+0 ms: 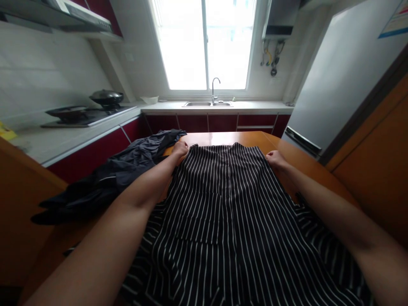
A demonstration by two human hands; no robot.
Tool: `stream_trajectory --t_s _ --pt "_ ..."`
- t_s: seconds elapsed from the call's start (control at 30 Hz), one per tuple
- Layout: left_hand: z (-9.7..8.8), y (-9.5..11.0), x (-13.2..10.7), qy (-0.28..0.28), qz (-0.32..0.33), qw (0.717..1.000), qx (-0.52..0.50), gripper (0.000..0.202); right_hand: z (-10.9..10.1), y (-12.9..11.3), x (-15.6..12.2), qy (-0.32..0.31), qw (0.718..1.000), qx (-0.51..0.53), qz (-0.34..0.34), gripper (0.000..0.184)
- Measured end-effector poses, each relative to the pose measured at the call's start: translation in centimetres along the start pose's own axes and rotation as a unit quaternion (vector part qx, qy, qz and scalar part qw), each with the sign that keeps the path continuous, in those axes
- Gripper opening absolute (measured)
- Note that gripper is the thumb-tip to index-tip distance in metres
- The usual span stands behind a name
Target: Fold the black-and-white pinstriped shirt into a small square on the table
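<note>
A black apron [245, 204] with thin white stripes lies spread over the wooden table, its narrower top end pointing away from me. On its front is a patch pocket [199, 216], left of the middle. My left hand [180, 148] is closed on the apron's far left edge near the top corner. Across from it, my right hand [276, 160] pinches the far right edge, slightly lower. Both arms reach forward along the apron's sides. The near end of the cloth runs out of view at the bottom, with folds at both sides.
Dark crumpled clothing [127, 157] lies on the table [248, 137] to the left. Beyond the table are a counter with a sink [199, 103] under a window. A stove with a wok [106, 97] is at the left, a fridge [338, 72] at the right.
</note>
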State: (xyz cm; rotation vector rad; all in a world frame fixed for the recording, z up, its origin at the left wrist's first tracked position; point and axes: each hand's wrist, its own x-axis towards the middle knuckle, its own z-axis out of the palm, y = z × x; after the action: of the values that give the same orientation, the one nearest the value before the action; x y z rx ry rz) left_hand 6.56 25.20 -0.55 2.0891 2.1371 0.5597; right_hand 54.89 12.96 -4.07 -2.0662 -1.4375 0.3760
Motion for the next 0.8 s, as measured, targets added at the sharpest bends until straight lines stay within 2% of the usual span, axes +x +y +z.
stream_trajectory --t_s 0.2,0.33,0.47,0.67,0.8 --pt "0.4 -0.4 0.8 -0.019 0.009 1.0 -0.023 0.019 0.9 -1.0 1.8 0.01 0.999 -0.052 0.002 0.021" --pt "1.0 0.5 1.4 -0.029 0.031 0.998 -0.054 0.03 1.7 -1.8 2.1 0.011 0.997 -0.071 0.0 0.025" --pt "1.3 1.5 2.0 -0.08 0.06 0.992 -0.078 0.046 2.2 -2.1 2.1 0.006 0.996 -0.087 -0.006 0.032" --pt "-0.6 0.9 2.6 -0.164 0.064 0.983 -0.059 0.046 2.4 -1.8 2.1 0.007 0.995 -0.101 0.001 0.045" --pt "-2.2 0.2 3.0 -0.168 0.058 0.983 -0.047 0.027 2.4 -1.6 2.3 0.005 0.995 -0.103 -0.001 0.05"
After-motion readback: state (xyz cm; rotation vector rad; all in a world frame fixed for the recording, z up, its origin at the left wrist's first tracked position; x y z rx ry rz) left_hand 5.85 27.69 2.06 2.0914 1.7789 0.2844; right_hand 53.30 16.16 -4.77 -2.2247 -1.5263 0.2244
